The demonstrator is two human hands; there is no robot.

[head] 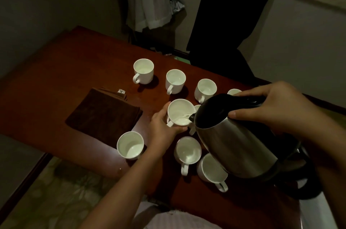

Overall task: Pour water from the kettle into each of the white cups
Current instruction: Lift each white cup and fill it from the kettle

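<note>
Two hands busy: we're gripping the steel kettle (236,142) handle with our right hand (277,109), tilting it. Our left hand (162,127) is holding a white cup (180,112) at the spout, water pouring in.

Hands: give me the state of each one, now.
Left hand: grips the tilted white cup being filled.
Right hand: grips the kettle by its handle, pouring.

Dark reddish wooden table (56,71) bears white cups (143,71), a folded brown cloth (103,114) and black kettle base (303,182).
</note>
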